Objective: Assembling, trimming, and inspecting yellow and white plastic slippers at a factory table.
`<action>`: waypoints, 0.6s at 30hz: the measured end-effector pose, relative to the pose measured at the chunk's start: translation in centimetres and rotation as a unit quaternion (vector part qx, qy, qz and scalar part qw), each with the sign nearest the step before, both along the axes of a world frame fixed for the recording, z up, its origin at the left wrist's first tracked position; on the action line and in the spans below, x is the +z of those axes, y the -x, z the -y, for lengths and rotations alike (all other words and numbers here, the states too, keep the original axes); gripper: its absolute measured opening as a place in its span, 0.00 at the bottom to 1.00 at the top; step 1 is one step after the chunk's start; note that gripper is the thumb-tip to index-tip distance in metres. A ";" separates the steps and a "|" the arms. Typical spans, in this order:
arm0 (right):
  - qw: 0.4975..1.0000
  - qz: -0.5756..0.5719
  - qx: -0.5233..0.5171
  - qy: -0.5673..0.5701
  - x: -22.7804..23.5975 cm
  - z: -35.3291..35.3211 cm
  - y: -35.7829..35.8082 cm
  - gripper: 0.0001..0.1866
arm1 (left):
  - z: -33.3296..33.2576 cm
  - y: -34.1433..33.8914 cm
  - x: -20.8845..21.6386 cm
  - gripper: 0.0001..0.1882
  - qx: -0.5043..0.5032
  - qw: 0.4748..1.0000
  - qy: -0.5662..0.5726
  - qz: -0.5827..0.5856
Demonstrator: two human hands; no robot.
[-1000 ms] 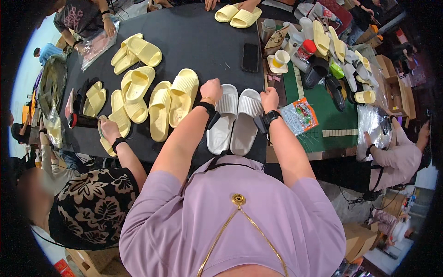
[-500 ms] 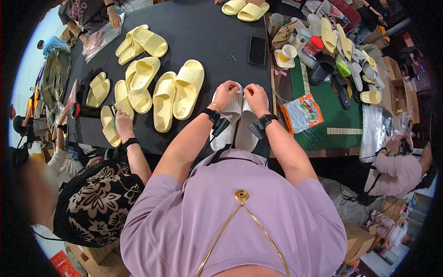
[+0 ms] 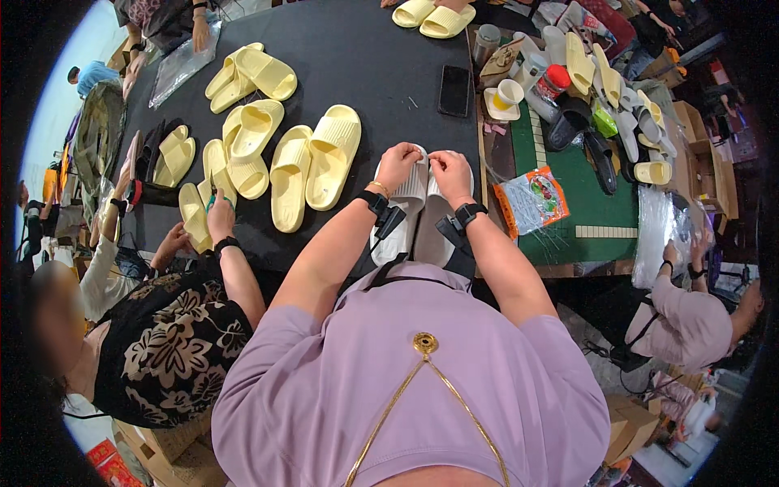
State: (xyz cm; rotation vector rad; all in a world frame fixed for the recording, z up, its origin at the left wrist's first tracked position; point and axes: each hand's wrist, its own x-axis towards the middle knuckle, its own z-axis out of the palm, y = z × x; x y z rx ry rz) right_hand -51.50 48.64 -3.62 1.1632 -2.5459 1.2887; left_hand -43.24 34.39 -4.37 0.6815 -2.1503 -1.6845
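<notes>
A pair of white-grey slide slippers lies side by side at the table edge before me, the left slipper (image 3: 398, 239) and the right slipper (image 3: 434, 235) with toes pointing away. My left hand (image 3: 399, 165) rests over the left slipper's ribbed strap, thumb and fingers pinched together. Over the right slipper's strap is my right hand (image 3: 450, 174), also pinched, its fingertips close to those of the left. Whatever lies between the fingertips is too small to make out. My hands cover parts of both straps.
Several pale yellow slippers (image 3: 333, 158) lie left on the black table (image 3: 373, 73). A co-worker's hand (image 3: 220, 217) holds a green-handled tool there. A phone (image 3: 453, 90), a bag of thin white ties (image 3: 531, 200), cups (image 3: 508, 93) and loose slippers sit to the right.
My hands stay almost in place, still pinched over the slippers. At left, the co-worker's hand shifts slightly and their other hand now shows at a yellow slipper.
</notes>
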 end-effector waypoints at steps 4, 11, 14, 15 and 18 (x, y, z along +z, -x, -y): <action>1.000 0.005 -0.004 -0.001 0.3 -0.3 -0.2 0.06 | -0.3 -0.2 0.6 0.10 0.017 0.999 0.028 0.013; 1.000 -0.008 -0.002 0.005 0.4 -0.4 -0.3 0.06 | -0.7 -0.4 1.4 0.11 0.037 0.997 0.059 0.020; 1.000 -0.014 0.001 0.007 0.3 -0.5 -0.3 0.06 | -0.7 -0.4 1.1 0.12 0.032 0.997 0.063 0.016; 1.000 -0.014 0.001 0.006 0.4 -0.5 -0.3 0.06 | -0.8 -0.4 1.2 0.12 0.031 0.997 0.063 0.020; 1.000 -0.017 0.001 0.000 0.4 -0.6 -0.3 0.06 | -0.8 -0.4 1.2 0.12 0.024 0.997 0.063 0.022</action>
